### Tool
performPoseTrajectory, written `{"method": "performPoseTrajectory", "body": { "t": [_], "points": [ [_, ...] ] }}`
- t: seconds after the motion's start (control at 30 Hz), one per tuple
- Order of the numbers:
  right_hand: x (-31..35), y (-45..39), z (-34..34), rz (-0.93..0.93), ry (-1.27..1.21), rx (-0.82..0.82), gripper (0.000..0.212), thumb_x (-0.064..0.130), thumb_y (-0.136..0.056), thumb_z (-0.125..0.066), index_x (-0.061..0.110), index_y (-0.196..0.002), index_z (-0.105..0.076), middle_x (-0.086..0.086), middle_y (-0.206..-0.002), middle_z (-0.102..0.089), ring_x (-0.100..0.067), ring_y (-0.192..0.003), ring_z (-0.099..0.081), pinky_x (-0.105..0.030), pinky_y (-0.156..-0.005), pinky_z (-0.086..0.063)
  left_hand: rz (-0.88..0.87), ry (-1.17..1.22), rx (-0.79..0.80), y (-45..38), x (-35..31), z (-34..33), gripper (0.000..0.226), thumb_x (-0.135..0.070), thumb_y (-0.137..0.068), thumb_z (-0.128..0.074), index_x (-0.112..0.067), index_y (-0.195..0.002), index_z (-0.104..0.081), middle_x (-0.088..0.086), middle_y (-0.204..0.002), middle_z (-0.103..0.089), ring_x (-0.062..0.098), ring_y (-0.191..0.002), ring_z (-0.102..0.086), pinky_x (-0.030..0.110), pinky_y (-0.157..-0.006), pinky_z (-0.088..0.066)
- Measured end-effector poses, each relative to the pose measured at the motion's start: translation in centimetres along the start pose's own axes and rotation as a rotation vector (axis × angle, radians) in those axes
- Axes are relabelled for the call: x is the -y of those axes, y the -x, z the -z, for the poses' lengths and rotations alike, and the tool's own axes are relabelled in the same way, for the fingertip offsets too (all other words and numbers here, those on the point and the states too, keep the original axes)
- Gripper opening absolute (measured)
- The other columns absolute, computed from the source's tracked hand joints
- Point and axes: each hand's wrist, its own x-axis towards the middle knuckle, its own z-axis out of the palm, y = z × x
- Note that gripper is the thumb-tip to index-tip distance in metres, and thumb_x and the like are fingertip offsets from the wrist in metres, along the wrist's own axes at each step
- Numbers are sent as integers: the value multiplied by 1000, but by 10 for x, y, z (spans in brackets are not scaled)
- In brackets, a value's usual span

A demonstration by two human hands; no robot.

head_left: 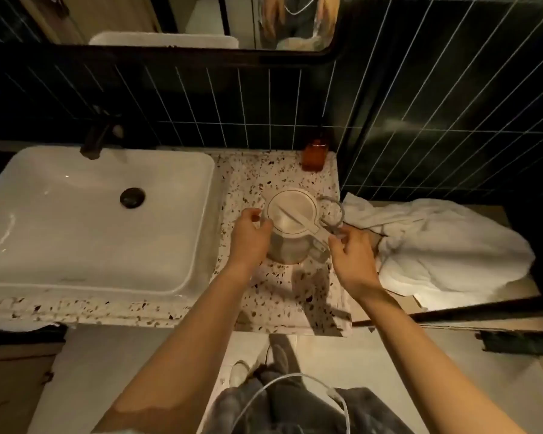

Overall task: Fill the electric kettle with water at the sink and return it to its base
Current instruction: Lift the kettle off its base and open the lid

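A pale electric kettle (pixel 290 220) with its lid down stands on the speckled counter (pixel 248 177), right of the white sink (pixel 85 214). Its base is hidden under it, if there at all. My left hand (pixel 251 236) curls against the kettle's left side, touching the body. My right hand (pixel 350 255) is at the kettle's right, fingers at the handle (pixel 322 242) and near a grey loop of cord (pixel 334 211); I cannot tell whether it pinches the cord or the handle. A dark tap (pixel 96 142) rises behind the sink.
An amber bottle (pixel 314 155) stands at the counter's back corner against the dark tiled wall. Crumpled white towels (pixel 436 245) lie on a lower shelf to the right. A mirror (pixel 182 23) hangs above. The sink has a dark drain (pixel 132 197).
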Motion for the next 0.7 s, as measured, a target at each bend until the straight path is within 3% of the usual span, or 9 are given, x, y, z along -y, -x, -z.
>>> {"method": "performPoseTrajectory", "body": {
  "t": [0.07,0.23,0.3,0.4,0.5,0.6,0.7],
  "points": [
    [3,-8,-3,-81,-27,35,51,45,-92,-40,10,-126,-55,-15,-127,-57,-31,-116,-56,-43,-98,-45,46,9,4,-14,-3,-5,49,-27,-95,-55,-9,-139,-43,7,-135,-52,23,-122,-51,28,-93,-40],
    [0,-19,-12,-74,-8,163,44,43,-94,-46,10,-120,-60,-11,-116,-62,-29,-107,-58,-39,-89,-46,219,114,125,-47,-6,-18,66,-31,-92,-59,-12,-148,-30,8,-146,-45,25,-128,-46,32,-99,-37],
    [-1,-24,-12,-145,-133,230,43,44,-91,-52,12,-117,-64,-6,-116,-65,-24,-108,-59,-39,-94,-46,242,167,153,-54,-8,-20,67,-32,-91,-62,-12,-147,-32,4,-142,-49,22,-122,-49,31,-94,-38],
    [-4,-32,-9,-253,-267,304,40,46,-86,-61,7,-84,-69,-18,-92,-72,-24,-88,-65,-42,-86,-48,270,177,180,-62,-9,-21,60,-30,-93,-60,-11,-145,-37,-4,-132,-49,15,-115,-47,29,-90,-36],
    [-8,-35,-10,-265,-345,355,62,52,-87,-59,-9,-85,-66,-27,-89,-70,-24,-79,-64,-32,-78,-44,289,144,221,-74,-8,-21,51,-29,-91,-57,-12,-138,-46,-1,-128,-56,17,-108,-51,30,-86,-39],
    [-11,-35,-13,-289,-368,391,68,74,-74,-57,7,-66,-63,-19,-74,-62,-24,-74,-60,-33,-80,-41,309,143,246,-80,-13,-20,46,-30,-87,-54,-13,-130,-51,3,-120,-59,18,-103,-55,34,-85,-43],
    [-13,-35,-15,-320,-382,387,75,69,-78,-57,-5,-69,-66,-29,-78,-66,-34,-78,-65,-29,-84,-45,354,200,278,-83,-13,-21,41,-29,-83,-54,-17,-123,-54,5,-116,-61,22,-102,-56,36,-80,-47]
  ]
}}
